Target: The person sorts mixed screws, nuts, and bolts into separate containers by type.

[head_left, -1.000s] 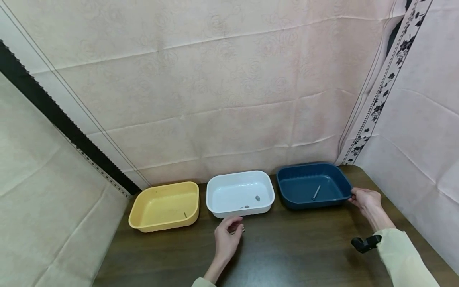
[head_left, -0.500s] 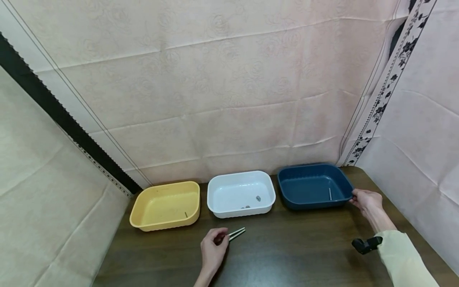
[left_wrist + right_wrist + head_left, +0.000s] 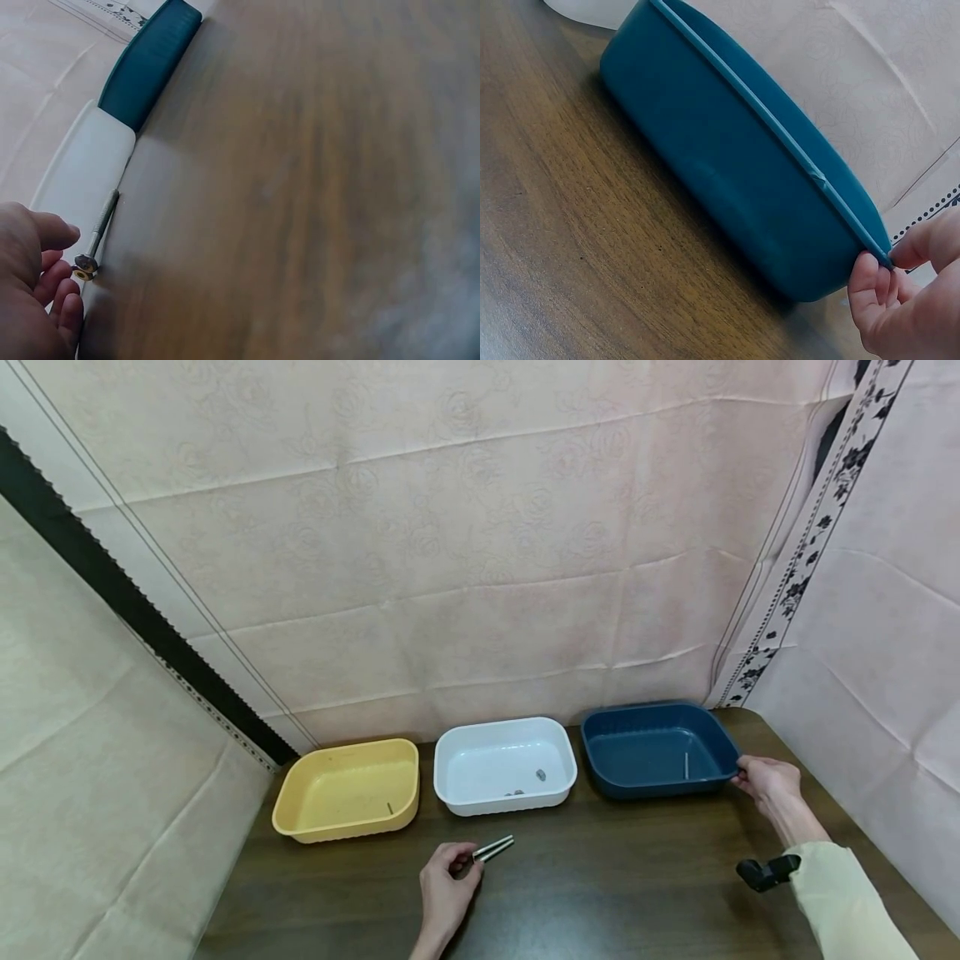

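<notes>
Near the front of the white tray, my left hand (image 3: pixel 444 893) has its thumb and fingers parted beside two metal rods that look like bolts (image 3: pixel 495 848). In the left wrist view one threaded bolt (image 3: pixel 102 225) has its head by the fingertips, next to a brass-coloured piece with a hole; the thumb stands clear of it. My right hand (image 3: pixel 771 783) pinches the right front corner of the blue tray (image 3: pixel 705 150) between thumb and fingers. A slim metal bolt (image 3: pixel 686 766) lies inside that tray.
A white tray (image 3: pixel 504 803) with a few small grey pieces (image 3: pixel 541 774) stands in the middle. Left of it is a yellow tray (image 3: pixel 330 835) holding a small dark stick-like piece (image 3: pixel 390 808). Cloth (image 3: pixel 450 568) hangs behind the wooden table (image 3: pixel 600 885).
My left hand has moved left and nearer, away from the white tray, and its fingers have parted from the bolts. The bolt in the blue tray has rolled right. The right hand stays put.
</notes>
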{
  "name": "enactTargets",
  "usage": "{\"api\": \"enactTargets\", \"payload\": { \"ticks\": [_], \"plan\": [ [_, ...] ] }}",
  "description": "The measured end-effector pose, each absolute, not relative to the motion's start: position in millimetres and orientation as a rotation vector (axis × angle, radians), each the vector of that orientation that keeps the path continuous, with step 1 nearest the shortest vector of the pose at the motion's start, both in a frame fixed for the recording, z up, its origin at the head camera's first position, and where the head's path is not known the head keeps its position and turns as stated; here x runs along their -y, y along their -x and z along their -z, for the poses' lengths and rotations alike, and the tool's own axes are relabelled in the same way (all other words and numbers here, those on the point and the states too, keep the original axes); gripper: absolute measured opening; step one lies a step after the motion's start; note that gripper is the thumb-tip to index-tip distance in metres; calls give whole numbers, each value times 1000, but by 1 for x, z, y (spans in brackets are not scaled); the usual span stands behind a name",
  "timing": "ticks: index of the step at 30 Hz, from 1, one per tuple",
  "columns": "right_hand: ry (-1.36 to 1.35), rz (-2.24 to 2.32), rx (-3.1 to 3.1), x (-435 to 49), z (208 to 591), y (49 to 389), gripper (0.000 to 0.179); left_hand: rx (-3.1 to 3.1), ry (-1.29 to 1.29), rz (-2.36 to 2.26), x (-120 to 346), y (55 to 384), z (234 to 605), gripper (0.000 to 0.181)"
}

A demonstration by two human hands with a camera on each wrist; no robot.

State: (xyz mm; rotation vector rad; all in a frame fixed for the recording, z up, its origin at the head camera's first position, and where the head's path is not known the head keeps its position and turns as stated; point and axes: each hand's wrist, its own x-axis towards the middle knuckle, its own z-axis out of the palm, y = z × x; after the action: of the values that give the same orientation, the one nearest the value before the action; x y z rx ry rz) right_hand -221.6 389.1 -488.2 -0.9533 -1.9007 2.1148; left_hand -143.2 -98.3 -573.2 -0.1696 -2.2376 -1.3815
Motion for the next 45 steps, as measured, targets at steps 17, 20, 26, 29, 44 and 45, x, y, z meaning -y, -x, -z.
{"api": "enactTargets", "payload": {
  "ticks": [17,20,26,29,44,45],
  "plan": [
    [949,-2136,1877,-388,485,221,8,2290,199,1258,97,143,577,29],
    [950,-2125,1889,-387,484,221,8,2291,212,1245,97,144,578,30],
    [953,-2119,1900,-387,485,220,8,2281,238,1208,95,144,579,31],
    [954,-2121,1898,-388,486,221,8,2283,249,1169,93,143,579,31],
    [952,-2131,1889,-389,488,221,7,2373,318,1051,80,140,573,28],
    [953,-2130,1889,-389,488,221,7,2388,316,1049,79,140,573,27]
  ]
}}
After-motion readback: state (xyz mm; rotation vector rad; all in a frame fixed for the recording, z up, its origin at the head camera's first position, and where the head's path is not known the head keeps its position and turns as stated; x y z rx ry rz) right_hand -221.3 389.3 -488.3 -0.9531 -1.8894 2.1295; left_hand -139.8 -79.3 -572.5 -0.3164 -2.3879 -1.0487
